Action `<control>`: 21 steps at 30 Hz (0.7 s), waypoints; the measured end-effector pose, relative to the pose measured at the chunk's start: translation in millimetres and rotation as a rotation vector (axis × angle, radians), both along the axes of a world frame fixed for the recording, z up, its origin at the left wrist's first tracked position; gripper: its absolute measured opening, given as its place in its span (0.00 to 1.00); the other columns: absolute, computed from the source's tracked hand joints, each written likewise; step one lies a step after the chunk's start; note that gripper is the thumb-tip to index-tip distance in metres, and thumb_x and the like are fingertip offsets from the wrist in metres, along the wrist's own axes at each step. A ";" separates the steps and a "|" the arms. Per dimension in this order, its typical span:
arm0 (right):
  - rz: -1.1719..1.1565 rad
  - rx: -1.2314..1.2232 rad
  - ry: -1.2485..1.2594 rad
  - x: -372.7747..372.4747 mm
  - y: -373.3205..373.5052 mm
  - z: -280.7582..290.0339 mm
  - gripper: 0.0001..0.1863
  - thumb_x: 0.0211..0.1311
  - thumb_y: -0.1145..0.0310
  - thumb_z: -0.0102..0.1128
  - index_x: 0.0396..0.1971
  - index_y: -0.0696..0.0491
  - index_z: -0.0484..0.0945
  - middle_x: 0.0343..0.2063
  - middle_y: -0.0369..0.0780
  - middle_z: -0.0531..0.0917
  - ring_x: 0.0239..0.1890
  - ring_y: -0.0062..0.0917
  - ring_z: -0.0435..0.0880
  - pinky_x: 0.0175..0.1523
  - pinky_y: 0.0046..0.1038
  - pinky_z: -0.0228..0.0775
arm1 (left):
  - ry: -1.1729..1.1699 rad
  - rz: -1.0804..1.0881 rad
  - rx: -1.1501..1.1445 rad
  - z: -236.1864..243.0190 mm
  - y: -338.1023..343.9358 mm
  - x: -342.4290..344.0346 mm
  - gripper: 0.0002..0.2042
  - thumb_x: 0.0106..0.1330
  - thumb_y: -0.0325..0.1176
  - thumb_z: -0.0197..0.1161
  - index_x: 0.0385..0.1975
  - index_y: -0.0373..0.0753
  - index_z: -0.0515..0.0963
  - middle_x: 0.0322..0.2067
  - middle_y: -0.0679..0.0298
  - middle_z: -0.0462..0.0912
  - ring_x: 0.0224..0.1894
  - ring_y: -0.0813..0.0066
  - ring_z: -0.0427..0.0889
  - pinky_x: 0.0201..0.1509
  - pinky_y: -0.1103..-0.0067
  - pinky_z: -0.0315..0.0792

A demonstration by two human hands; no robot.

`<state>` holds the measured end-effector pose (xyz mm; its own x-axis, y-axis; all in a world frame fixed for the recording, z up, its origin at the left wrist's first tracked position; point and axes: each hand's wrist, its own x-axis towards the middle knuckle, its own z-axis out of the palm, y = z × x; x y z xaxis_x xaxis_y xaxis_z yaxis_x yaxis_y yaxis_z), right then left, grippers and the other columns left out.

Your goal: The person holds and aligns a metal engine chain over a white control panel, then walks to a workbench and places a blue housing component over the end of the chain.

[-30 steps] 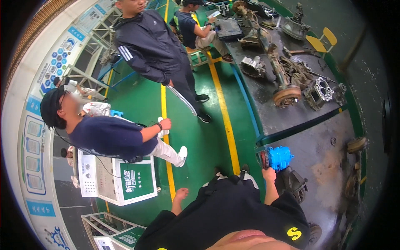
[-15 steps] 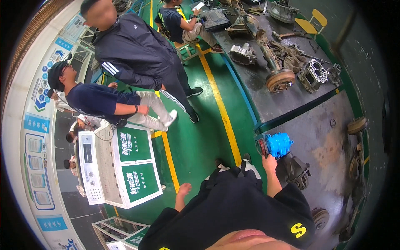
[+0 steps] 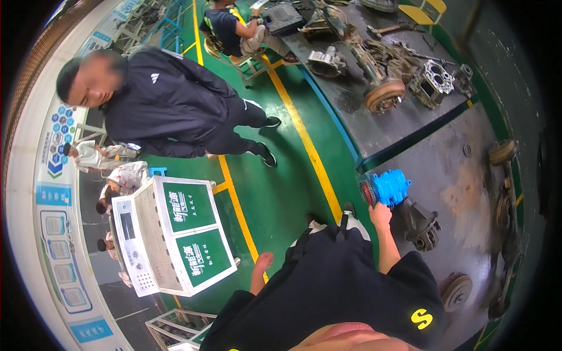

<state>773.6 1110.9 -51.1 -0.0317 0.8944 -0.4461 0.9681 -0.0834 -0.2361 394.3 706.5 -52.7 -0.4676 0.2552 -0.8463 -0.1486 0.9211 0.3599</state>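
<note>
A blue ribbed motor-like housing [image 3: 391,187] lies on the metal workbench [image 3: 451,234] to my right, with a dark red ring at its left end. At that ring end my right hand [image 3: 380,215] is closed against the housing, its fingertips partly hidden. Beside the housing, just nearer to me, sits a dark grey cast housing [image 3: 420,225]. My left hand [image 3: 265,261] hangs over the green floor at my left side, loosely curled, with nothing visible in it.
Farther along, a second bench section [image 3: 374,131] carries a rusty drum on an axle [image 3: 383,95] and an aluminium casing [image 3: 432,83]. Ahead on the left stands a person in a dark jacket [image 3: 175,102]. A white-and-green console [image 3: 175,228] is at my left.
The person in the dark jacket has shifted left and turned toward me. The person in the cap no longer shows. My right hand stays at the blue housing.
</note>
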 end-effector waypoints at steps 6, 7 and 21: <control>0.037 -0.012 -0.007 6.2 -8.4 -16.3 0.19 0.56 0.54 0.56 0.28 0.58 0.82 0.30 0.50 0.83 0.34 0.47 0.84 0.42 0.45 0.76 | -0.009 0.015 0.015 4.5 6.8 -5.2 0.14 0.61 0.37 0.60 0.44 0.39 0.77 0.30 0.67 0.81 0.29 0.77 0.80 0.29 0.79 0.72; 0.032 -0.049 -0.022 8.9 -10.9 -22.6 0.19 0.56 0.55 0.56 0.29 0.58 0.82 0.31 0.50 0.84 0.36 0.47 0.84 0.44 0.45 0.76 | 0.002 0.021 0.024 3.0 4.4 -7.3 0.14 0.60 0.37 0.60 0.44 0.39 0.77 0.30 0.67 0.81 0.29 0.76 0.80 0.29 0.78 0.72; 0.105 -0.026 0.097 4.6 17.1 0.1 0.22 0.52 0.53 0.55 0.27 0.60 0.81 0.31 0.52 0.83 0.35 0.47 0.83 0.42 0.47 0.76 | 0.020 -0.031 0.020 6.6 13.7 -3.0 0.14 0.66 0.42 0.53 0.41 0.40 0.76 0.30 0.69 0.79 0.31 0.78 0.78 0.29 0.80 0.70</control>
<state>778.2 1128.0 -51.0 -0.1686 0.8720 -0.4596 0.9445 0.0096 -0.3284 391.3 720.2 -46.1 -0.4758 0.2868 -0.8315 -0.1124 0.9178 0.3808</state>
